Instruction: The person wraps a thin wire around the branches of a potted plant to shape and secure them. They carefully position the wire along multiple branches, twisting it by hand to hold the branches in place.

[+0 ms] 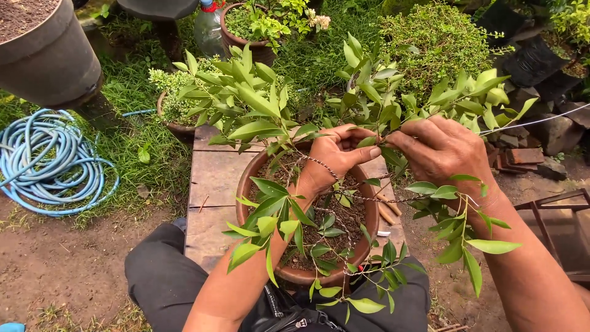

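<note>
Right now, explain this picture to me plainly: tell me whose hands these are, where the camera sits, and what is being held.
The single picture comes from a camera on a person's head, looking down at their own two bare hands. The left hand and right hand meet over a brown clay pot holding a small leafy tree. Both pinch a thin branch wound with wire. The pot stands on a wooden board in front of the person's dark trousers. A coiled blue hose lies on the grass to the left, with other potted plants behind.

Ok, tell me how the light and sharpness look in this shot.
Head view: soft, even daylight, no hard shadows or glare; both hands, left and right, and the clay pot look sharp; wide-angle bending shows at the frame edges.
</note>
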